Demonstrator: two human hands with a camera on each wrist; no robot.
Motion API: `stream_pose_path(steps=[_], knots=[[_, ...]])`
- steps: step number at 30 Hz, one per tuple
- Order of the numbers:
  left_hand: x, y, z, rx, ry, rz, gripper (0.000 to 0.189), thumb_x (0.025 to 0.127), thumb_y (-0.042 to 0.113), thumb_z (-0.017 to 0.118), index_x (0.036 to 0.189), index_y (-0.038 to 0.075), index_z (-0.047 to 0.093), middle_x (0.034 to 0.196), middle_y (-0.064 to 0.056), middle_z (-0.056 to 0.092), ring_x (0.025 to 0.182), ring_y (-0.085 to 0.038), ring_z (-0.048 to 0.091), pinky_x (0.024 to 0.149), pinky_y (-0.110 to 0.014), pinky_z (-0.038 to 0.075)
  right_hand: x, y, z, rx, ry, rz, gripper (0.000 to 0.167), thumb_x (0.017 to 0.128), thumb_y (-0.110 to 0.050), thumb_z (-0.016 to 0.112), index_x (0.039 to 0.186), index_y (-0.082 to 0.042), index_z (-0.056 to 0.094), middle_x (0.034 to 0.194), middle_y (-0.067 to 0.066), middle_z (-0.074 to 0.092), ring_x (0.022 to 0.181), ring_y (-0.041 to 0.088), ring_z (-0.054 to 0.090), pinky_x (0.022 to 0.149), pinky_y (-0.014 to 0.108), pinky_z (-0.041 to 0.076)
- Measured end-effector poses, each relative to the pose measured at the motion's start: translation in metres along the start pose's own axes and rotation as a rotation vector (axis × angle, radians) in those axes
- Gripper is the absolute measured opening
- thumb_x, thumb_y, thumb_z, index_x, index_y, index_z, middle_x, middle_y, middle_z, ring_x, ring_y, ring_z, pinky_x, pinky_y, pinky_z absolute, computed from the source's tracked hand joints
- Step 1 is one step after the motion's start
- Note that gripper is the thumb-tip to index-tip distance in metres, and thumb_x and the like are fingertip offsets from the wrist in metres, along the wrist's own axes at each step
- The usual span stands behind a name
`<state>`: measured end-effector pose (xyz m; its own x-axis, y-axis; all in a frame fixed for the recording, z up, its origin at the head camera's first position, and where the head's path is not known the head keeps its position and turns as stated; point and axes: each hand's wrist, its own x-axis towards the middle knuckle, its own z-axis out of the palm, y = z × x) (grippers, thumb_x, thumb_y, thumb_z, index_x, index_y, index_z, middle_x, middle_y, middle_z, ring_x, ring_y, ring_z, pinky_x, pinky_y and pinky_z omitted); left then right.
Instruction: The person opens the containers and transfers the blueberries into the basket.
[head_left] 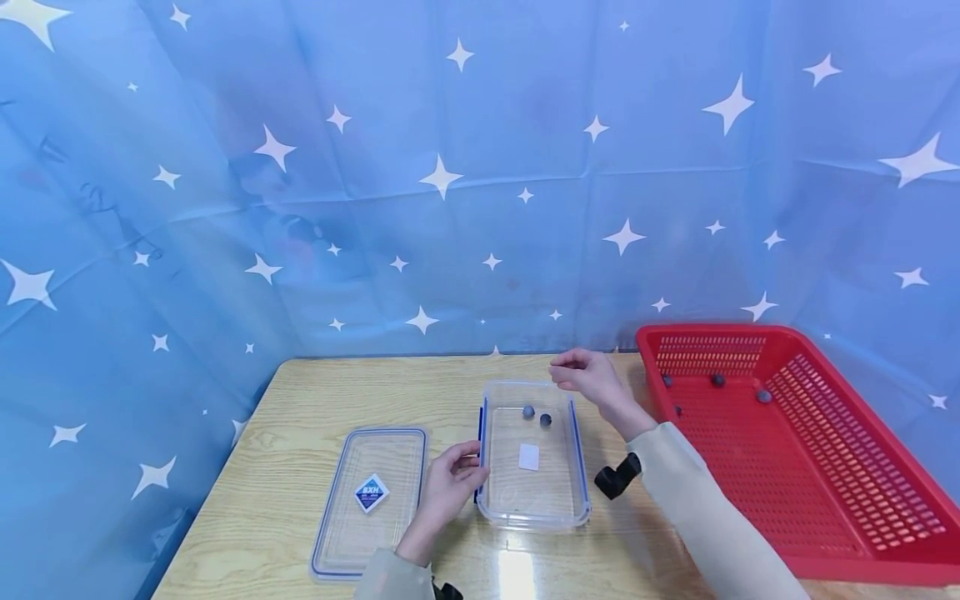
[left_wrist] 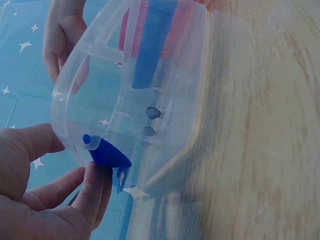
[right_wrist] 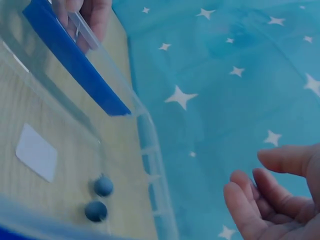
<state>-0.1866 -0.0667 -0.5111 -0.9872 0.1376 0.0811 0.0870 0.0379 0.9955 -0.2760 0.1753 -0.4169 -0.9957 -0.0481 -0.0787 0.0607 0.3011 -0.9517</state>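
Note:
A clear plastic container (head_left: 536, 492) with blue side latches stands uncovered on the table. Two blueberries (head_left: 537, 416) lie near its far end, and a white square (head_left: 528, 457) shows on its bottom. At the left wall my left hand (head_left: 452, 479) holds the container, thumb at the rim and fingers against the blue latch (left_wrist: 110, 154). Over the far right corner hovers my right hand (head_left: 588, 377), its fingers loosely bent. In the right wrist view a gap shows between thumb and fingers (right_wrist: 245, 205), with nothing visible in it.
Left of the container lies its clear lid (head_left: 367, 542) with a blue edge and a BXH label (head_left: 371, 493). A red plastic basket (head_left: 787, 483) with several blueberries stands at the right. Behind the wooden table (head_left: 247, 500) hangs a blue star-patterned cloth (head_left: 510, 233).

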Motion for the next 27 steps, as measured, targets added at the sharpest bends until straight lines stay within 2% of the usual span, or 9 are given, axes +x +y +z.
stream_pose_path(steps=[7,14,20,27], knots=[[0.001,0.0,0.0,-0.002,-0.001,-0.006,0.04,0.08,-0.009,0.063,0.117,-0.02,0.05,0.111,-0.032,0.055,0.099,-0.039,0.056,0.083,-0.019,0.054,0.005,0.008,0.022,0.088,-0.007,0.071,0.031,0.088,-0.008,0.062,0.113,0.01,0.058,0.101,0.015,0.065,0.083,0.015,0.064,0.08,0.029,0.057],[-0.001,0.001,0.0,0.004,-0.003,-0.014,0.041,0.081,-0.008,0.064,0.118,-0.019,0.05,0.111,-0.031,0.055,0.1,-0.039,0.056,0.083,-0.02,0.054,0.011,0.021,0.042,0.138,0.031,0.078,0.03,0.087,-0.006,0.063,0.112,0.011,0.059,0.104,0.018,0.065,0.088,0.019,0.064,0.084,0.035,0.056],[0.0,0.001,0.0,0.002,0.003,-0.019,0.041,0.08,-0.008,0.064,0.117,-0.019,0.051,0.111,-0.032,0.055,0.1,-0.039,0.056,0.082,-0.019,0.054,0.012,0.03,0.053,0.062,0.056,0.125,0.027,0.087,-0.009,0.063,0.111,0.005,0.063,0.106,0.016,0.064,0.093,0.023,0.062,0.086,0.038,0.054],[0.001,0.0,0.0,0.007,-0.002,-0.01,0.041,0.081,-0.009,0.063,0.117,-0.02,0.05,0.11,-0.033,0.055,0.099,-0.039,0.056,0.082,-0.019,0.054,0.015,0.039,0.063,-0.066,0.048,0.144,0.026,0.087,-0.01,0.063,0.109,0.003,0.066,0.104,0.014,0.066,0.089,0.029,0.061,0.077,0.037,0.054]])
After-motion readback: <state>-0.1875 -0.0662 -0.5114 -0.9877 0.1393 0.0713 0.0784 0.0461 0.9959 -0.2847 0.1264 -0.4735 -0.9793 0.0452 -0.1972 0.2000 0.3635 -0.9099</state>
